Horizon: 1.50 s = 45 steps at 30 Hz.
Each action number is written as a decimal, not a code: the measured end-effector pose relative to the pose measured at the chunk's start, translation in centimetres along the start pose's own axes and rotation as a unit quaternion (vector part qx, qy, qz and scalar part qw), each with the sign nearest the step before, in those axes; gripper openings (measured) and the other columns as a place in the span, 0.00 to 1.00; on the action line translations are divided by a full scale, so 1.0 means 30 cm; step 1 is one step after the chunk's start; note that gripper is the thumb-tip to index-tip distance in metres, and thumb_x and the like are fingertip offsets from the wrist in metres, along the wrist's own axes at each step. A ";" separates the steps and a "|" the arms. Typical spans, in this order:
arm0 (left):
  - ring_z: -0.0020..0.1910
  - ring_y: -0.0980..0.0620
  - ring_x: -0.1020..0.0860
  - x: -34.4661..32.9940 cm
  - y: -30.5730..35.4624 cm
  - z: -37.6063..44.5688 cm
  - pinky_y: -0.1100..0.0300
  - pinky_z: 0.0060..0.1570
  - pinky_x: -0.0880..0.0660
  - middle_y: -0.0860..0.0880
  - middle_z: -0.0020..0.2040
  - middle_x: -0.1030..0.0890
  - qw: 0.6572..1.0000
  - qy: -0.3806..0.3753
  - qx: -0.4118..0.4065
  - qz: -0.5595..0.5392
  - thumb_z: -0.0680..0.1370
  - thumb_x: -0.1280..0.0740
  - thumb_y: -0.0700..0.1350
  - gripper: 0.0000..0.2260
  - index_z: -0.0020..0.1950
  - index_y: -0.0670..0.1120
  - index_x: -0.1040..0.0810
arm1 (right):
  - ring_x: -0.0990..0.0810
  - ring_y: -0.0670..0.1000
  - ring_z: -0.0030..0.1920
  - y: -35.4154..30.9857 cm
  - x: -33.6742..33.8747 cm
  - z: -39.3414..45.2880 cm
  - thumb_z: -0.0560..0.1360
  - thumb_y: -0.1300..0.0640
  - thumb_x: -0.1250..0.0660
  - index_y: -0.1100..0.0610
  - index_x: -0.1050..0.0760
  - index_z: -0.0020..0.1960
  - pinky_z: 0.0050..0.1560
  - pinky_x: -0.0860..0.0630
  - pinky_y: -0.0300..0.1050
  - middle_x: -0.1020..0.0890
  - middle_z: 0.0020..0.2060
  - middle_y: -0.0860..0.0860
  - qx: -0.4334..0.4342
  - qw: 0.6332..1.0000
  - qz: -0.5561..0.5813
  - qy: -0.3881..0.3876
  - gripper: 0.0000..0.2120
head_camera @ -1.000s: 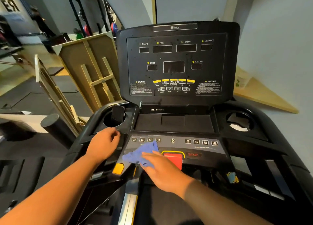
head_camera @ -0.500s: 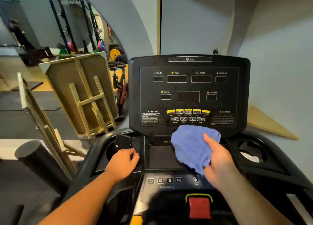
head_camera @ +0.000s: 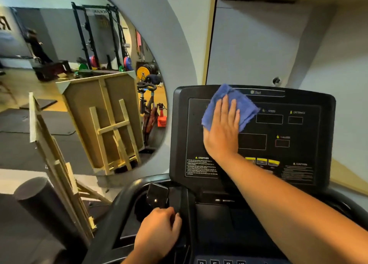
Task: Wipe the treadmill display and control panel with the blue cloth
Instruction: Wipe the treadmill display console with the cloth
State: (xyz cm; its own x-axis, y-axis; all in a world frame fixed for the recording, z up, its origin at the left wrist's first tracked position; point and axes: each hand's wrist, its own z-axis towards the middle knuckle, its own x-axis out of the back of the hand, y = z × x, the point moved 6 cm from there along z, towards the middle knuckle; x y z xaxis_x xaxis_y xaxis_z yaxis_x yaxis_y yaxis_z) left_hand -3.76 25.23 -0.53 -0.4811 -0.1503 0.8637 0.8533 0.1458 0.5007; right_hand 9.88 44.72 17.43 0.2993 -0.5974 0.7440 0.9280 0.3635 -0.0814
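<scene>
cloth (head_camera: 245, 106) is blue, display panel (head_camera: 298, 144) is black with yellow buttons (head_camera: 261, 161), wooden frames (head_camera: 111, 128) look pale tan
</scene>
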 end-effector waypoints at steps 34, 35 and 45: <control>0.36 0.54 0.28 -0.029 -0.017 0.005 0.56 0.41 0.30 0.51 0.39 0.22 0.999 0.003 0.025 0.024 0.79 0.44 0.56 0.17 0.40 0.47 0.26 | 0.54 0.61 0.81 -0.163 -0.096 -0.179 0.75 0.49 0.37 0.60 0.49 0.81 0.79 0.55 0.59 0.49 0.81 0.57 0.399 0.914 -0.039 -0.062 0.40; 0.36 0.54 0.28 -0.030 -0.020 0.004 0.55 0.40 0.29 0.51 0.39 0.21 0.999 0.003 0.027 0.020 0.79 0.44 0.57 0.17 0.39 0.46 0.26 | 0.55 0.60 0.81 -0.116 -0.110 -0.223 0.76 0.51 0.37 0.59 0.49 0.82 0.79 0.54 0.58 0.49 0.81 0.56 0.419 0.904 -0.039 -0.073 0.39; 0.35 0.52 0.22 -0.025 -0.023 0.008 0.57 0.39 0.25 0.50 0.35 0.18 0.999 0.002 0.045 0.023 0.78 0.42 0.55 0.17 0.39 0.46 0.23 | 0.55 0.62 0.81 0.154 0.039 0.056 0.78 0.44 0.44 0.60 0.52 0.82 0.79 0.54 0.62 0.50 0.81 0.59 0.137 0.990 -0.032 -0.023 0.38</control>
State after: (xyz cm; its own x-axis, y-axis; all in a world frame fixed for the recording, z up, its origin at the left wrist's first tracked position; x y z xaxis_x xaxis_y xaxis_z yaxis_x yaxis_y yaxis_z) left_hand -4.04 25.49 -1.51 -0.4418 -0.1451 0.8853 0.8522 0.2407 0.4646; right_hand 14.13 46.90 19.04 0.2255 -0.5946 0.7718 0.8478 0.5101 0.1452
